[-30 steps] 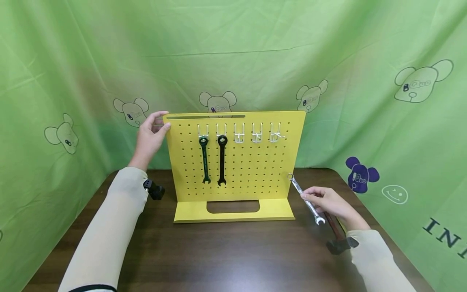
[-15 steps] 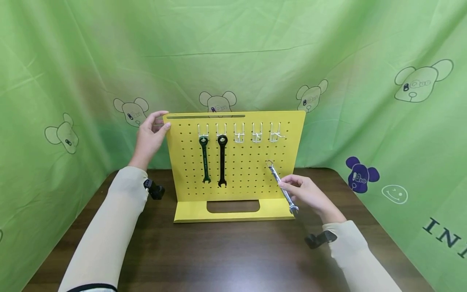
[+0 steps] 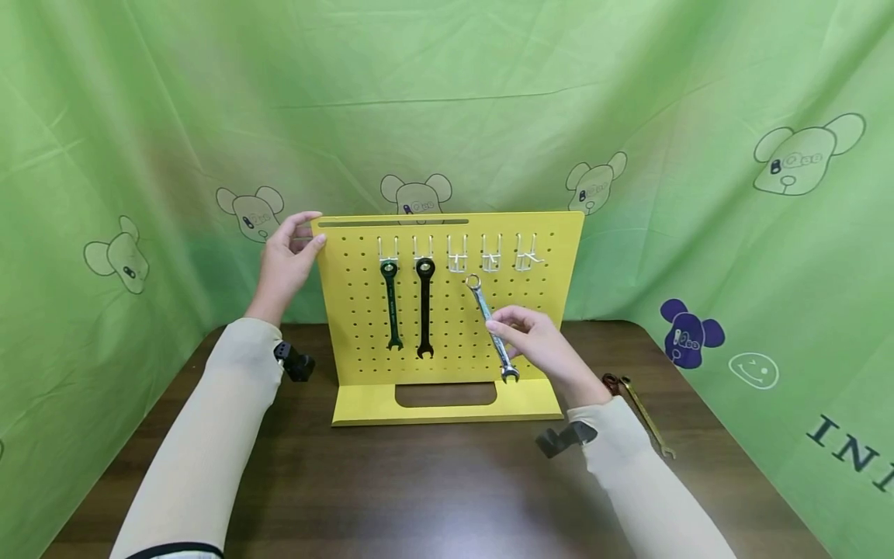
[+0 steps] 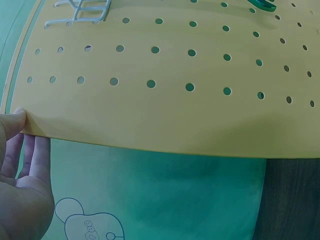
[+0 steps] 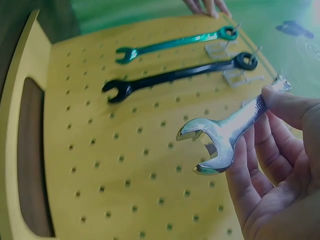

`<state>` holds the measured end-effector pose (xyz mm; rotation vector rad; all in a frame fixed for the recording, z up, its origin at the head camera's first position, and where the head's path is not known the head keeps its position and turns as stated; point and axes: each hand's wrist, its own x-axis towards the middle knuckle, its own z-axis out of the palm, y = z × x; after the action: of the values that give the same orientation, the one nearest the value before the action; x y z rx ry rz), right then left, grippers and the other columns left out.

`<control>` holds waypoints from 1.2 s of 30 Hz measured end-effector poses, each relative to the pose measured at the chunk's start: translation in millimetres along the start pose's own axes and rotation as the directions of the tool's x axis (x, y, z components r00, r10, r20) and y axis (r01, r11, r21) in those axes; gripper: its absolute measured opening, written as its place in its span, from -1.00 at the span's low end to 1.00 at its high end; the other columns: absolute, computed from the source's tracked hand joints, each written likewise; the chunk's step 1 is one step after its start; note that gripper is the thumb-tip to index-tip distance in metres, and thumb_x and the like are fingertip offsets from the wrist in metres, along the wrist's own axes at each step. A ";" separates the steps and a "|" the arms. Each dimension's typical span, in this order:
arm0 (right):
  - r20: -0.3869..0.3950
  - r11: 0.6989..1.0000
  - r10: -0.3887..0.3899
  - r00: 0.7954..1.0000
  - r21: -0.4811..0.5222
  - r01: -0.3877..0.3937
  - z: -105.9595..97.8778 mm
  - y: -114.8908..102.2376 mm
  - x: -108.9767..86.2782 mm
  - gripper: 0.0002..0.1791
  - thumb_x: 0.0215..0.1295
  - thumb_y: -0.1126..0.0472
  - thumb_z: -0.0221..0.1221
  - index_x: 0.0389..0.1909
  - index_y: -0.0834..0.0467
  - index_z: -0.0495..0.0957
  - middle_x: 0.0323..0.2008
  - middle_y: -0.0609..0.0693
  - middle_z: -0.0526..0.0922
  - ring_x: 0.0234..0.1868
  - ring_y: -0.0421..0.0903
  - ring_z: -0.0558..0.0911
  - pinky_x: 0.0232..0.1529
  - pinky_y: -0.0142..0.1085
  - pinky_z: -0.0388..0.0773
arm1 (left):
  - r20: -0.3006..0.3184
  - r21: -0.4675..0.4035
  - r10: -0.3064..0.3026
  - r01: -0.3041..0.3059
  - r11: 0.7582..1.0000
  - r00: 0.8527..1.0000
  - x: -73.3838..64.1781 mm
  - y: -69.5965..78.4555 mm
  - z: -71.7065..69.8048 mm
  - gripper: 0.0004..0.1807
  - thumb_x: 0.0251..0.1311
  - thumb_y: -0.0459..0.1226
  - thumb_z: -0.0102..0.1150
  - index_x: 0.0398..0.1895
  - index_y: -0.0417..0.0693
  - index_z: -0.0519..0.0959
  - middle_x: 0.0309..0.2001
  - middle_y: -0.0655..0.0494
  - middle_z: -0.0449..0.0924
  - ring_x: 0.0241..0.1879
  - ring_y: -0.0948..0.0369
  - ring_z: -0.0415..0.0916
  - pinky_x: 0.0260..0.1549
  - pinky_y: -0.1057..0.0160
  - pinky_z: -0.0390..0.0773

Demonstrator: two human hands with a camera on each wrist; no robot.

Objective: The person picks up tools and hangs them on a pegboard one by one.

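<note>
A yellow pegboard (image 3: pixel 447 326) stands upright on the table. My left hand (image 3: pixel 289 252) pinches its upper left corner, thumb in front and fingers behind. In my right hand (image 3: pixel 534 341) a silver combination wrench (image 3: pixel 494 334) is pinched mid-shaft, ring end up and tilted left, in front of the board. Its ring lies just below the white wire hooks (image 3: pixel 457 256), apart from them. The right wrist view shows its open jaw end large and close. A green wrench (image 3: pixel 393 307) and a black wrench (image 3: pixel 425 310) hang by their rings from the two leftmost hooks.
On the table to the right lie a gold wrench (image 3: pixel 646 415) and a reddish-brown wrench (image 3: pixel 611 382), the latter partly hidden by my right arm. More hooks (image 3: pixel 527 256) hold nothing at the board's right. A green printed cloth (image 3: pixel 447 109) surrounds the table.
My right hand has carried the silver wrench left and up, from beside the board to in front of it. The gold wrench has come into view. My left hand stays at the corner.
</note>
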<state>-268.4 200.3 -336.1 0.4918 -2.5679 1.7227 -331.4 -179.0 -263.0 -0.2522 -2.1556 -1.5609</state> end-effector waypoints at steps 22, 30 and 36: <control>-0.034 0.990 0.009 0.999 0.138 -0.004 23.9 -13.2 24.0 -0.58 0.45 0.02 0.20 0.03 0.32 0.54 -0.19 0.06 0.58 -0.18 -0.09 0.54 -0.22 -0.26 0.63 | 0.000 -0.011 -0.012 0.012 1.000 1.000 -0.6 1.3 0.4 -0.58 0.41 -0.29 0.17 0.31 0.05 0.49 0.05 -0.06 0.54 -0.08 0.16 0.50 -0.05 0.24 0.55; -0.045 0.985 0.022 0.999 0.170 -0.014 27.6 -7.4 27.5 -0.58 0.44 0.01 0.21 0.03 0.30 0.54 -0.20 0.04 0.57 -0.20 -0.11 0.53 -0.22 -0.29 0.62 | -0.001 -0.010 -0.010 0.010 1.000 1.000 -0.6 0.7 -0.1 -0.58 0.41 -0.28 0.18 0.31 0.03 0.49 0.04 -0.05 0.54 -0.08 0.15 0.49 -0.06 0.24 0.53; -0.056 0.979 0.039 0.998 0.201 -0.027 31.6 -1.6 30.4 -0.60 0.44 0.03 0.21 0.03 0.30 0.53 -0.20 0.01 0.54 -0.19 -0.11 0.53 -0.16 -0.24 0.64 | 0.002 -0.006 -0.014 0.014 1.000 1.000 -0.7 0.8 -0.2 -0.58 0.42 -0.28 0.17 0.31 0.06 0.49 0.04 -0.05 0.54 -0.07 0.15 0.50 -0.05 0.23 0.54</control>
<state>-291.7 163.5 -341.7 0.3972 -2.3886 1.9869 -330.5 -178.8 -262.6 -0.2414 -2.1584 -1.5755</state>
